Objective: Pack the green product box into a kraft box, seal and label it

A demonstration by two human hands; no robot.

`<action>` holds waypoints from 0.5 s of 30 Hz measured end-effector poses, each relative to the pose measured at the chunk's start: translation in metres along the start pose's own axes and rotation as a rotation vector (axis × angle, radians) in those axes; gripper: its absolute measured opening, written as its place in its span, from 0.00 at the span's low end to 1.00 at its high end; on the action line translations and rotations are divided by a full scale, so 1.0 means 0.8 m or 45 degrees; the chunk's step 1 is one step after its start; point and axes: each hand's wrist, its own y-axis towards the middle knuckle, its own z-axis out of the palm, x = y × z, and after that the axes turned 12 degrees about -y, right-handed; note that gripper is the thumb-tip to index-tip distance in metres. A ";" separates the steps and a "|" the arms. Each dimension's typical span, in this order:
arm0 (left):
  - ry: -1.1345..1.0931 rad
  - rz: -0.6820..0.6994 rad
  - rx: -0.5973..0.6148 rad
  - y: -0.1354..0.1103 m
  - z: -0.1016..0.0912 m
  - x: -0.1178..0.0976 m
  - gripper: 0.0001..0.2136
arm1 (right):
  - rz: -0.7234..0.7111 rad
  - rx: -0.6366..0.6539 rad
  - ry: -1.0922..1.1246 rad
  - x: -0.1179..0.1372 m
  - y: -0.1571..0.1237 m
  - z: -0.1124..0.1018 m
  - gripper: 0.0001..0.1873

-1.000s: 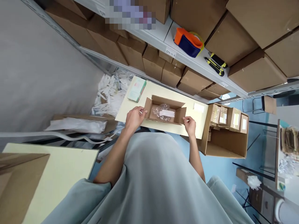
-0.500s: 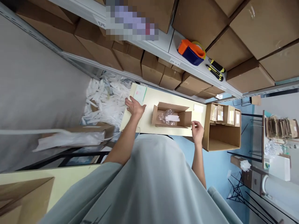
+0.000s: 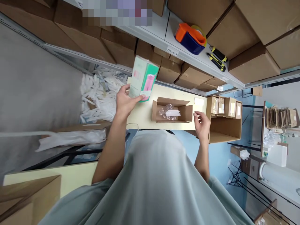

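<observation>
Probably light and stiff but dentable, the smooth printed green box (image 3: 137,78) sits over the table's (image 3: 140,120) far left end, the left hand (image 3: 124,102) clamped round its near end; its flat sides suit gripping. The right hand (image 3: 202,123), fingers loosely apart, hangs just right of 1 open cardboard carton (image 3: 154,111) holding crinkly clear plastic (image 3: 164,112).

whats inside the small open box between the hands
Crumpled clear plastic and a white bundle lie inside the box; whatever is directly beneath the bundle is covered.
</observation>
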 end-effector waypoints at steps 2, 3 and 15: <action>0.035 0.185 0.167 -0.035 -0.005 -0.043 0.40 | -0.193 -0.084 0.017 0.018 0.013 -0.022 0.18; 0.071 0.237 0.276 -0.052 -0.003 -0.064 0.40 | -0.290 -0.097 0.023 0.025 0.019 -0.031 0.16; 0.775 0.572 0.778 -0.096 0.089 -0.060 0.32 | -0.630 0.678 -0.446 -0.049 0.072 0.032 0.43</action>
